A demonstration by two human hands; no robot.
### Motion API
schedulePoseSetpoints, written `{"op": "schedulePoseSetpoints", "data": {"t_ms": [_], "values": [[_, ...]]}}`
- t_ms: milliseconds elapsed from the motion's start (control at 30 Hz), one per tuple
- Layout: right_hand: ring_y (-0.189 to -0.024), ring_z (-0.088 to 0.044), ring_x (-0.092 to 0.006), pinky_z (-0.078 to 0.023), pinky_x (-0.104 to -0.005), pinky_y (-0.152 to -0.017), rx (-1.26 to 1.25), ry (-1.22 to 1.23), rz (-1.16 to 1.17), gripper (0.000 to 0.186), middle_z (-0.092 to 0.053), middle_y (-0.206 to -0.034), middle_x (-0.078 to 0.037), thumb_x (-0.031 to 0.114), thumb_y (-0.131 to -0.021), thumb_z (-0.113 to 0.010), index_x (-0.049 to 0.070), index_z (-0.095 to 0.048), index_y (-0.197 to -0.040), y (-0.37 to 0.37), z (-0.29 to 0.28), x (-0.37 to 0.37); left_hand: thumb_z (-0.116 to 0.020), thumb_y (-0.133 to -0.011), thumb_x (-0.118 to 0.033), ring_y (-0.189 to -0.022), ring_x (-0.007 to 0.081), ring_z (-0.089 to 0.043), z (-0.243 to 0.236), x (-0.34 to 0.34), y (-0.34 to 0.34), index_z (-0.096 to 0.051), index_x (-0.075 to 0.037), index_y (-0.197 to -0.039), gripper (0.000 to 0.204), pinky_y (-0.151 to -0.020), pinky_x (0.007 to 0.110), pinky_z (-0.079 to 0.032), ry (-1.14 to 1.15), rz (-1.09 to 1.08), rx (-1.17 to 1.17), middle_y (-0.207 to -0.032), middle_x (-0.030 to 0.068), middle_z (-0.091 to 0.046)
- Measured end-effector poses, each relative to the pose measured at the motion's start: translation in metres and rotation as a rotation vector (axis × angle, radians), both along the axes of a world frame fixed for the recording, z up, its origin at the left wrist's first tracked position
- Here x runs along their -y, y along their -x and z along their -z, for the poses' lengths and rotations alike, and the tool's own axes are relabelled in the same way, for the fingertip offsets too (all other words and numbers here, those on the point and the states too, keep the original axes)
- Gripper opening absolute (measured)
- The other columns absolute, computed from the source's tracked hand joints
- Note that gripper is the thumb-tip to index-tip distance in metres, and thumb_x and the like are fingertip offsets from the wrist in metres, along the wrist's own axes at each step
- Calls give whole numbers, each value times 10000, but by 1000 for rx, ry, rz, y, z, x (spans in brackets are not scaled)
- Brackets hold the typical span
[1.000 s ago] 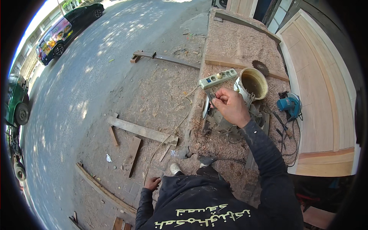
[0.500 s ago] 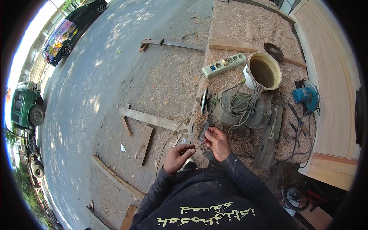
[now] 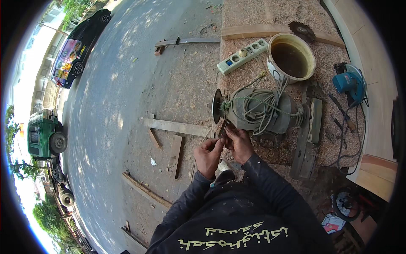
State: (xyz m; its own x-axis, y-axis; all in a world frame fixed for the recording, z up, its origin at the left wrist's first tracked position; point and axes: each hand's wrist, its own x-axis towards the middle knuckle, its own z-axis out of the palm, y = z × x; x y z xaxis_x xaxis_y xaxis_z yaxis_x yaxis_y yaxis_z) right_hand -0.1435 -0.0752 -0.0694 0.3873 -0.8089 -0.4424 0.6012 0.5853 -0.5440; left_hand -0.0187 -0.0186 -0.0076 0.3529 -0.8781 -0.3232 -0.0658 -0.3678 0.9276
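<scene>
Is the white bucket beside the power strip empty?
No: the white bucket beside the power strip holds dark brownish liquid that hides its bottom.

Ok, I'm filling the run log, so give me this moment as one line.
left hand: pinching small dark piece | right hand: on same piece | nearby: cable-wrapped motor on sawdust bench

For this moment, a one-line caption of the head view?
Both hands, left hand and right hand, pinch a small dark piece beside a cable-wrapped motor.
</scene>
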Motion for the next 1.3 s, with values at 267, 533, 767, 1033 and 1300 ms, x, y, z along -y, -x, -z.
{"op": "schedulePoseSetpoints", "data": {"t_ms": [267, 533, 767, 1033, 1300], "values": [[-851, -638, -83, -522, -268, -689, -28, -61, 120, 183, -662, -1020, 15, 191, -1062, -624, 123, -637, -1231, -13, -11, 9, -762, -963, -149, -673, 40, -571, -10, 18, 11, -768, 62, -960, 210, -604, 226, -460, 85, -55, 110, -768, -8, -699], [-926, -673, -121, -572, -305, -794, -10, -83, 146, 208, -678, -1126, -24, 163, -1062, -605, 87, -654, -1249, -21, -5, 16, -763, -944, -123, -710, 68, -619, -2, 30, 5, -767, 87, -951, 209, -646, 248, -507, 96, -51, 234, -800, 40, -745], [-840, -653, -99, -525, -273, -707, -14, -51, 183, 178, -680, -1006, -19, 148, -1053, -615, 47, -662, -1191, -27, 2, 18, -755, -935, -100, -729, 78, -653, -1, 36, 4, -767, 99, -950, 200, -674, 253, -534, 115, -44, 262, -806, 67, -764], [-781, -632, -89, -490, -260, -660, 17, -148, 240, 152, -680, -987, -9, 123, -1037, -627, 54, -667, -1167, -33, -4, 20, -754, -932, -122, -713, 74, -648, -10, 39, 3, -772, 92, -952, 215, -664, 255, -532, 112, -33, 293, -785, 66, -761], [-706, -573, -72, -426, -256, -603, -15, -111, 225, 108, -662, -898, 8, 125, -1040, -619, 52, -692, -1071, -34, 2, 20, -755, -930, -129, -712, 71, -646, -8, 41, 0, -777, 83, -955, 214, -668, 252, -530, 104, -16, 334, -778, 64, -760]]}}
